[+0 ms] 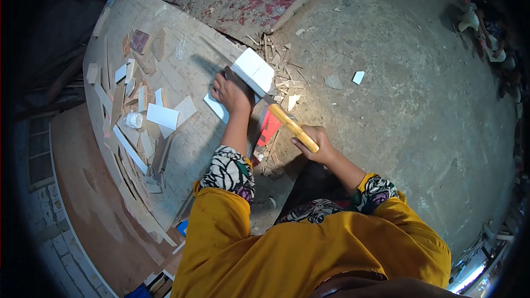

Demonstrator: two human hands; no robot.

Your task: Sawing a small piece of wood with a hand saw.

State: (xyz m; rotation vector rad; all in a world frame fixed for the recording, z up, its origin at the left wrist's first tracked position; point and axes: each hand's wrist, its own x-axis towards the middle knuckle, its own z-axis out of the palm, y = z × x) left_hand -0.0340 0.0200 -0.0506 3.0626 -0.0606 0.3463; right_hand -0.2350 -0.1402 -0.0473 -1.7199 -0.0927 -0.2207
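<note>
My right hand (316, 142) is wrapped round the yellow wooden handle (292, 127) of a long-bladed tool. Its narrow metal blade (255, 85) slants up and left across a white board (255, 67) at the edge of the worktable; whether it is a saw or a knife I cannot tell. My left hand (233, 92) presses on the board beside the blade, fingers curled. Beneath that hand shows another white piece (216, 106). Below the handle lies something red (269, 129), partly hidden.
Wood and white board offcuts (162, 115) are heaped on the left of the worktable (193, 132), with a crumpled clear plastic bundle (132, 120) among them. Splinters (284, 83) litter the concrete floor (386, 105) by the table edge. A white scrap (358, 77) lies farther right.
</note>
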